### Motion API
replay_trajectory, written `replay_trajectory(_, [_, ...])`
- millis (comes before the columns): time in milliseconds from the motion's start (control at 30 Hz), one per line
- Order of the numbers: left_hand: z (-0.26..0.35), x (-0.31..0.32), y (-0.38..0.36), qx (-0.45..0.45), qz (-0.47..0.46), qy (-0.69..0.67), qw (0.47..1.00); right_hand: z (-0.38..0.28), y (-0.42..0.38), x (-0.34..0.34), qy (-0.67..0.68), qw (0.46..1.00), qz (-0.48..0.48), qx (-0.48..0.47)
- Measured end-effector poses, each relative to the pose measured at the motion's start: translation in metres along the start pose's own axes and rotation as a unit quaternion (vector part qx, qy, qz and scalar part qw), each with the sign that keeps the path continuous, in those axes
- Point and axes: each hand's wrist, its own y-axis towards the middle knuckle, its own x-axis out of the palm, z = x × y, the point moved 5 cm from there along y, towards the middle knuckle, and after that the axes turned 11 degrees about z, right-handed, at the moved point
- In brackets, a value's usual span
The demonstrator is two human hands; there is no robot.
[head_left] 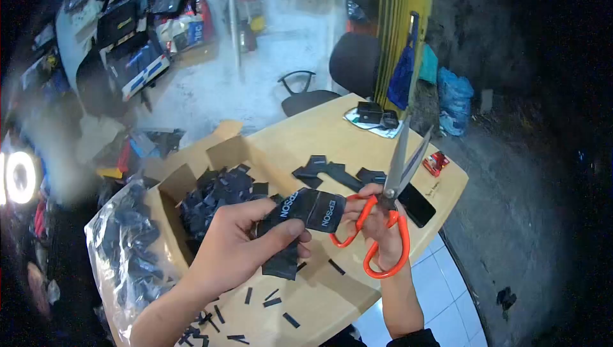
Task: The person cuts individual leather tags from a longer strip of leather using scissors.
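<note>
1. A black label strip point(306, 210) printed "EPSON" is gripped by the left hand point(246, 245) above the table point(332, 289).
2. A clear bag point(121, 251) and a cardboard box point(211, 194) of black pieces are seen at the left.
3. Cut slivers point(274, 299) are scattered on the wood.
4. Orange-handled scissors point(393, 206), blades parted, are clasped by the right hand point(377, 226).
5. An office chair point(345, 69) is seen behind on a pale floor.
</note>
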Motion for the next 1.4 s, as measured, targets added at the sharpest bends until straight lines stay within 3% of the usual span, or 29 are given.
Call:
replay_trajectory(33, [-0.001, -0.008, -0.008, 0.007, 0.009, -0.014, 1.0, 0.004, -0.003, 0.015, 0.042, 0.998, -0.037, 0.031])
replay_trajectory(100, [-0.001, -0.025, -0.022, 0.019, 0.027, -0.03, 0.999, 0.01, -0.007, 0.042, -0.005, 0.999, -0.03, 0.037])
replay_trajectory(167, [0.0, -0.042, -0.037, 0.023, 0.044, -0.112, 0.992, 0.02, -0.004, 0.054, -0.114, 0.993, 0.017, -0.022])
replay_trajectory(200, [0.0, -0.049, -0.043, 0.027, 0.051, -0.114, 0.992, 0.025, 0.002, 0.059, -0.178, 0.983, 0.025, 0.043])
replay_trajectory(300, [0.002, -0.067, -0.059, 0.045, 0.04, -0.189, 0.98, 0.054, 0.002, 0.077, 0.002, 0.993, -0.048, 0.107])
replay_trajectory(433, [-0.002, -0.082, -0.075, 0.072, 0.058, -0.292, 0.952, 0.059, -0.007, 0.105, -0.018, 0.979, -0.142, 0.142])
replay_trajectory(533, [-0.014, -0.097, -0.08, 0.072, 0.116, -0.302, 0.943, 0.068, -0.023, 0.12, 0.1, 0.93, -0.231, 0.266])
replay_trajectory(633, [-0.023, -0.113, -0.085, 0.088, 0.127, -0.263, 0.952, 0.061, -0.028, 0.122, -0.009, 0.949, -0.161, 0.273])
replay_trajectory(767, [-0.026, -0.131, -0.098, 0.056, 0.182, -0.141, 0.971, 0.044, -0.017, 0.123, -0.111, 0.954, -0.153, 0.233])
replay_trajectory(867, [-0.026, -0.141, -0.108, 0.136, 0.204, 0.164, 0.956, 0.039, -0.01, 0.121, -0.174, 0.943, -0.181, 0.217])
replay_trajectory(900, [-0.024, -0.141, -0.112, 0.138, 0.205, 0.165, 0.955, 0.039, -0.009, 0.121, -0.21, 0.935, -0.191, 0.214])
replay_trajectory(933, [-0.016, -0.136, -0.116, 0.206, 0.213, 0.334, 0.895, 0.038, -0.009, 0.124, -0.271, 0.921, -0.202, 0.193])
replay_trajectory(967, [-0.011, -0.13, -0.121, 0.264, 0.213, 0.492, 0.802, 0.039, -0.01, 0.126, -0.271, 0.921, -0.204, 0.194])
replay_trajectory(1000, [-0.016, -0.13, -0.122, 0.327, 0.23, 0.546, 0.736, 0.039, -0.01, 0.128, -0.282, 0.921, -0.206, 0.173])
replay_trajectory(1033, [-0.023, -0.132, -0.12, 0.327, 0.231, 0.547, 0.735, 0.038, -0.01, 0.13, -0.294, 0.921, -0.208, 0.152])
replay_trajectory(1100, [-0.027, -0.133, -0.12, 0.362, 0.27, 0.607, 0.654, 0.039, -0.011, 0.133, -0.282, 0.916, -0.208, 0.194])
replay_trajectory(1133, [-0.019, -0.128, -0.117, 0.315, 0.264, 0.643, 0.646, 0.038, -0.012, 0.138, -0.288, 0.919, -0.206, 0.173])
replay_trajectory(1167, [-0.015, -0.123, -0.115, 0.314, 0.265, 0.644, 0.645, 0.038, -0.011, 0.142, -0.293, 0.922, -0.204, 0.152])
replay_trajectory(1233, [-0.013, -0.119, -0.11, 0.271, 0.245, 0.489, 0.792, 0.045, -0.01, 0.147, -0.308, 0.914, -0.216, 0.153])
replay_trajectory(1267, [-0.012, -0.115, -0.106, 0.269, 0.249, 0.49, 0.791, 0.05, -0.009, 0.15, -0.323, 0.907, -0.225, 0.153])
replay_trajectory(1333, [-0.014, -0.112, -0.094, 0.257, 0.242, 0.276, 0.894, 0.059, -0.01, 0.155, -0.336, 0.898, -0.239, 0.155])
replay_trajectory(1400, [-0.015, -0.107, -0.08, 0.239, 0.232, 0.275, 0.902, 0.059, -0.011, 0.164, -0.327, 0.899, -0.285, 0.056])
